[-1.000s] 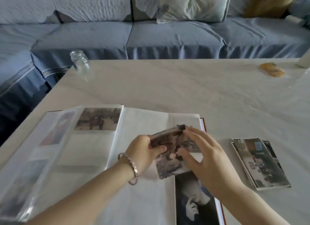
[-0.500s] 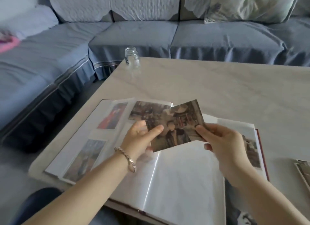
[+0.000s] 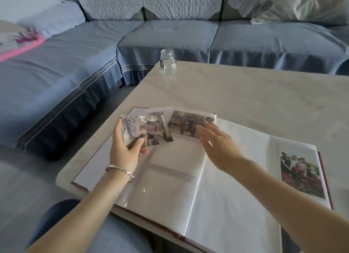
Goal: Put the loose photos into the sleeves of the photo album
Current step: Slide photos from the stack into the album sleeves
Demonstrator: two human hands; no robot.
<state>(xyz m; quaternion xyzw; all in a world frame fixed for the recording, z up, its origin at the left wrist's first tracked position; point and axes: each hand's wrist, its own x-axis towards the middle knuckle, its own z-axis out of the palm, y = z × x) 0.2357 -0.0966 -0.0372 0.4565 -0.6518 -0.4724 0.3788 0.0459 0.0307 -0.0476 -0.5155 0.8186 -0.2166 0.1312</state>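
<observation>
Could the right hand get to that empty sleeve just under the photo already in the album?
Probably yes. The right hand is open and just beside the empty sleeve, with nothing lying on it. The left hand holds the loose photo off to the sleeve's other side, so the way looks free.

You wear a silver bracelet (image 3: 120,170) (twisted links) below your left hand (image 3: 122,151); forearms (image 3: 283,200) bare; trousers (image 3: 117,239) blue.
</observation>
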